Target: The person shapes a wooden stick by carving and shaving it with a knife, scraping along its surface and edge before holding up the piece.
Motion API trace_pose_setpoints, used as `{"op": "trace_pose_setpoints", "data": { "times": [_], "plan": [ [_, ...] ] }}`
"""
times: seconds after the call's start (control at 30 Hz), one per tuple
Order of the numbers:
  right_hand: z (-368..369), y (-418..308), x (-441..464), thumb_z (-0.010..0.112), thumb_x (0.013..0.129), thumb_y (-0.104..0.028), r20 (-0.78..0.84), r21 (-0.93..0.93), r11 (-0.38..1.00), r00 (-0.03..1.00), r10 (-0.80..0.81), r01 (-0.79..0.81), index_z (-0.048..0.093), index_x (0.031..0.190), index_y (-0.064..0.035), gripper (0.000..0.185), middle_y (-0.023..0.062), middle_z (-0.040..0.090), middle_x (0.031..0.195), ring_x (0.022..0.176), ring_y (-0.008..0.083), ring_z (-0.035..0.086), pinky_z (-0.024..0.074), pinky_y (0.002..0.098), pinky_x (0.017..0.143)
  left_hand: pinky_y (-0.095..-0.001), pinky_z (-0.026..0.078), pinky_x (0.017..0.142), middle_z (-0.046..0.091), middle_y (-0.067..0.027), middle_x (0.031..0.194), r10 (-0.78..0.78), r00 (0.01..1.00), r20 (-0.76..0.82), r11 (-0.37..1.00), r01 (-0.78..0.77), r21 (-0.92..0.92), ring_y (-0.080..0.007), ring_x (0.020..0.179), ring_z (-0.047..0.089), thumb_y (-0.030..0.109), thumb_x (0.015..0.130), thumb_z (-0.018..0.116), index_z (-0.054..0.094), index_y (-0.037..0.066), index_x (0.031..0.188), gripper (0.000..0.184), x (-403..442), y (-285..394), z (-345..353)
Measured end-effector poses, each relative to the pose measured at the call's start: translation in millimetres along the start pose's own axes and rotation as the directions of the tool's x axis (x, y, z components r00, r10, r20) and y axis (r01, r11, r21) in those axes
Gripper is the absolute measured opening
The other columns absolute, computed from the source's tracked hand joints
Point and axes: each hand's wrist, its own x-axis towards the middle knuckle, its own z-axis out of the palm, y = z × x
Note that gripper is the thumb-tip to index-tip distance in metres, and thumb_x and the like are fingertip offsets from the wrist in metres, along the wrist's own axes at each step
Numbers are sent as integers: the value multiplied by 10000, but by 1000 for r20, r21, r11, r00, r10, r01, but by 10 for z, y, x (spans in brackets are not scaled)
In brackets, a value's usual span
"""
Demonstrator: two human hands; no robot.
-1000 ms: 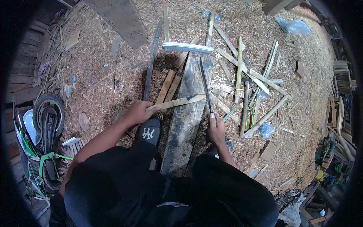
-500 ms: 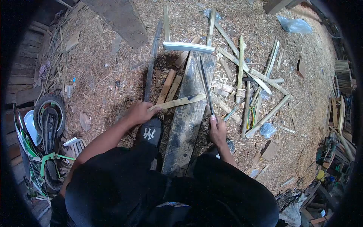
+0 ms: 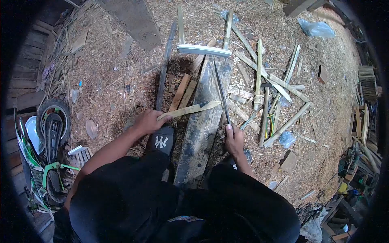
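Observation:
My left hand [image 3: 148,122] is closed around the near end of a flat, pale wooden strip [image 3: 188,110]. The strip slants up to the right over a worn wooden plank [image 3: 198,135], and a dark patch marks it near its far end. In my right hand [image 3: 234,141] is a long, narrow dark blade [image 3: 220,86], which points away from me along the plank's right side. The strip's far tip meets or lies just beside the blade; whether they touch I cannot tell. My right fingers hide the blade's handle.
A whitish bar [image 3: 204,50] crosses the plank's far end. Several loose wooden strips [image 3: 258,77] lie in a heap to the right. Wood chips cover the ground. A small green motorbike [image 3: 50,162] stands at left, and a dark post [image 3: 131,22] rises at upper left.
Both hands keep their hold, and the strip and blade are nearly where they were. The strip looks slightly tilted compared with before, and the view has shifted a little.

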Motion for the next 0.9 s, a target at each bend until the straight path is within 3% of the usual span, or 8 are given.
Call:
{"op": "trace_pose_setpoints", "data": {
  "times": [0.27,0.5,0.6,0.73,0.8,0.83,0.87,0.9],
  "plan": [
    [29,-44,-61,537,1051,-396,-39,75,996,998,-47,50,557,812,19,479,129,497,611,581,231,482,422,399,579,-539,542,693,701,-195,752,-9,999,40,1000,9,-4,-423,754,697,576,961,593,775,117,942,495,47,-80,41],
    [9,-18,-59,526,1051,-403,18,11,1000,1000,19,-19,573,832,14,474,141,511,618,574,269,527,432,412,587,-514,554,699,712,-178,755,-6,1000,-1,1000,7,26,-393,749,710,593,954,590,788,137,960,497,11,-27,35],
    [-11,6,-34,505,1051,-416,-24,-43,998,998,-56,55,583,876,5,462,142,524,620,558,300,556,435,408,571,-511,559,715,721,-181,787,-38,999,25,999,38,5,-393,775,714,605,956,577,786,129,968,520,3,17,-3],
    [-127,-122,-137,487,1038,-398,-71,189,949,967,-244,253,578,929,-18,406,128,546,634,578,316,588,459,426,582,-512,557,725,724,-194,804,75,996,-46,997,-74,20,-393,797,717,600,955,581,788,117,977,525,37,-61,77],
    [-53,-41,-165,481,1040,-376,-167,195,908,924,-343,372,591,940,-26,381,166,572,651,621,365,615,478,461,613,-521,556,735,727,-202,822,-71,996,46,997,73,-36,-403,814,715,595,954,587,787,108,994,528,20,1,14],
    [24,-66,-118,483,1047,-397,-191,-24,960,941,-278,279,592,932,-15,414,219,592,673,648,421,625,479,493,625,-527,556,744,731,-199,828,-79,996,43,996,78,41,-406,818,716,597,953,589,788,112,1011,528,3,23,10],
    [19,-65,-42,502,1048,-417,-14,-116,993,1000,7,-9,590,896,2,454,259,598,690,689,467,624,475,519,646,-527,556,744,731,-199,828,-74,997,38,997,73,41,-406,818,716,597,953,589,788,112,1011,528,3,20,18],
    [31,-63,-56,514,1046,-423,-39,-118,993,999,-4,-1,583,875,14,474,253,590,677,672,459,612,471,516,641,-527,557,747,732,-198,831,-55,998,34,998,54,29,-409,820,715,607,952,583,789,120,1014,533,3,19,16]
  ]
}}
